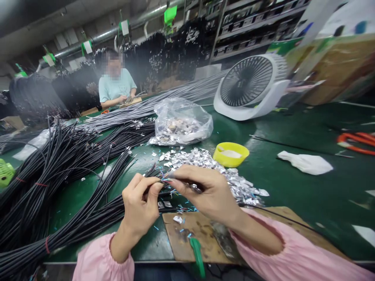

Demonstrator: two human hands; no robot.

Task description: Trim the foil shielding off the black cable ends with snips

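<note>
My left hand [143, 205] pinches thumb against forefinger at thin coloured wires [164, 178], blue and reddish, at a cable end. From the other side, the fingertips of my right hand [209, 191] close on the same wires, so the two hands almost meet. Below the right wrist a black cable [278, 212] runs off to the right; whether it joins these wires is hidden by my hand. Beneath both hands lie blue wire scraps and pieces of silver foil [202, 158], heaped behind and to the right.
Bundles of black cables [73, 164] fill the left. Behind the foil stand a clear plastic bag [183, 123], a yellow dish [231, 155] and a white fan [249, 86]. Orange-handled scissors [356, 139] lie right; a green-handled tool [197, 255] rests on brown board [181, 249]. A co-worker [117, 84] sits opposite.
</note>
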